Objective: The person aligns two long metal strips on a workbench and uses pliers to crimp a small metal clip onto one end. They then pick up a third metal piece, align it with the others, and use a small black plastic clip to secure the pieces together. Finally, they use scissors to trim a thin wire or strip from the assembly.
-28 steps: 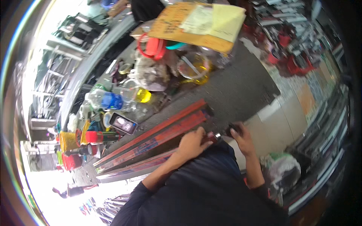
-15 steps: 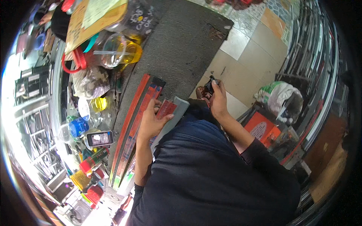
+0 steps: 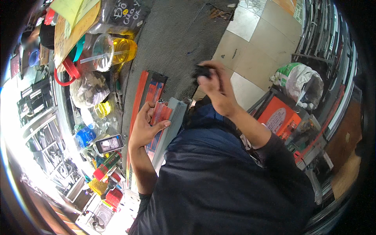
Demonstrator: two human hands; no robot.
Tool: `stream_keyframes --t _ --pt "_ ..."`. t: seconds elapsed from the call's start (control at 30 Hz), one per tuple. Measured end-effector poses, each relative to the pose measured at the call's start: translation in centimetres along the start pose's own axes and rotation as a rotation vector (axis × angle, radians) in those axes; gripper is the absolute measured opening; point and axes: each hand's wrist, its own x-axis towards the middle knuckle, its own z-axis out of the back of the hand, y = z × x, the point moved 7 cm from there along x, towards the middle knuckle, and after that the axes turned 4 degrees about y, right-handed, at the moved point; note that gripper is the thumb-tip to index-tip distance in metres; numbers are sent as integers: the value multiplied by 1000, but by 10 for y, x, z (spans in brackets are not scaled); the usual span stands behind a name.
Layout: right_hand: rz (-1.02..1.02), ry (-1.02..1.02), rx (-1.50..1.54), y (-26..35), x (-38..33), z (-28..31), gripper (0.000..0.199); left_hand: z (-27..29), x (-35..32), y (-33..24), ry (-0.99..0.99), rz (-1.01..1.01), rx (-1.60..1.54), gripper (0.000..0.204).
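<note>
My left hand [image 3: 145, 127] is closed around a metal profile with red film [image 3: 161, 111], thumb on its near side and fingers on its far side. The profile's cut end faces away from me. Pressed along its right side is a grey profile [image 3: 172, 119], close to my lap. Further left, more long red-and-dark profiles [image 3: 144, 90] lie side by side on the bench. My right hand [image 3: 220, 90], smeared by motion, is raised to the right of the profile ends. Its fingers are closed on a small black piece [image 3: 201, 71] whose kind I cannot make out.
The dark worktop [image 3: 172, 43] stretches ahead. Along its left lie a cup with a straw [image 3: 103, 51], a phone [image 3: 109, 144] and bottles. To the right are an orange box [image 3: 278, 117], a white-green sack [image 3: 299, 84] and racks of long profiles [image 3: 323, 35].
My right hand has moved left and up with the black piece, toward the profile ends. My left hand still holds the red profile. The whole view has shifted a little.
</note>
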Motion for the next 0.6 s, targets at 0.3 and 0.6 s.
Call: stream_keyframes --t 0.3,0.6 --pt "-398 1004 -203 -19 65 -101 56 -7 -23 -23 -97 -85 115 62" --pt "-223 889 -394 20 101 -98 48 -5 -13 -18 -278 -158 290 73"
